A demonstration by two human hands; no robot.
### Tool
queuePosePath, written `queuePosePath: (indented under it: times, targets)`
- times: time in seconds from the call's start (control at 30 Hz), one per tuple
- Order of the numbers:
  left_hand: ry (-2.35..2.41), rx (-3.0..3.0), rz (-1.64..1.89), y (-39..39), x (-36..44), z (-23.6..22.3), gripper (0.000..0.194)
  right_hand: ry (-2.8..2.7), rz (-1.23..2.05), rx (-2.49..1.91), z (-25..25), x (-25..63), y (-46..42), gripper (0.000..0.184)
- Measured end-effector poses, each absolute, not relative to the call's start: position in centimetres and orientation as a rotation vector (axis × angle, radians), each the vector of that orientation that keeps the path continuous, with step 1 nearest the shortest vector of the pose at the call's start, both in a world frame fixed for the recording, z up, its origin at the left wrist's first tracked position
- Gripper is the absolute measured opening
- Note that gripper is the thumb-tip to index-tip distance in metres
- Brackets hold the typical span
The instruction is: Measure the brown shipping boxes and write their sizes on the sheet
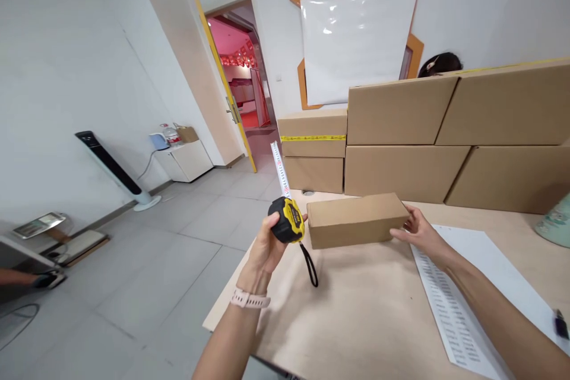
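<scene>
My left hand [267, 243] is closed around a black and yellow tape measure [287, 221]. Its white blade [280, 171] sticks out a short way, pointing up and away from me, and a black wrist strap [310, 267] dangles below. To the right, a small closed brown cardboard box [356, 221] lies on the light wooden table [351, 303]. At the right end of that box, my right hand [421, 234] grips its edge between thumb and fingers. The left hand is beside the box's left end; whether it touches there I cannot tell.
Large cardboard boxes [401, 172] stand stacked along the table's back, with a person's head [440, 63] behind them. Printed paper sheets [503, 285] lie under my right arm, near a black pen [560, 325]. A green patterned object [556, 222] sits far right. The table's left edge borders grey floor.
</scene>
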State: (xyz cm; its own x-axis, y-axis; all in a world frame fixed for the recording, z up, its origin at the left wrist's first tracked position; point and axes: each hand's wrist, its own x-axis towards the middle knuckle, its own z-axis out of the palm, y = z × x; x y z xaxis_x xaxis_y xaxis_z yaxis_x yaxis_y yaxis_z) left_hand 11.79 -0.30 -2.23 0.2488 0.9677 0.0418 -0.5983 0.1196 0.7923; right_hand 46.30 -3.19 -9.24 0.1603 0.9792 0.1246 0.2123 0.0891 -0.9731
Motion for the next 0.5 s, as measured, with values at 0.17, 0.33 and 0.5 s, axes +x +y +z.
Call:
queuePosePath:
  times: [0.17, 0.33, 0.5]
  targets:
    - [0.599, 0.802, 1.186, 0.9, 11.7, -1.8, 0.055, -1.295, 1.040, -1.260, -9.7, 46.9, 0.2, 0.082]
    - [0.624, 0.815, 1.195, 0.7, 11.6, -1.5, 0.056, -1.328, 1.172, -1.307, -9.3, 47.1, 1.1, 0.075]
    - [0.610, 0.858, 1.151, -4.2, 9.7, -1.4, 0.058, -1.360, 0.799, -1.418, -10.3, 44.1, -3.1, 0.083]
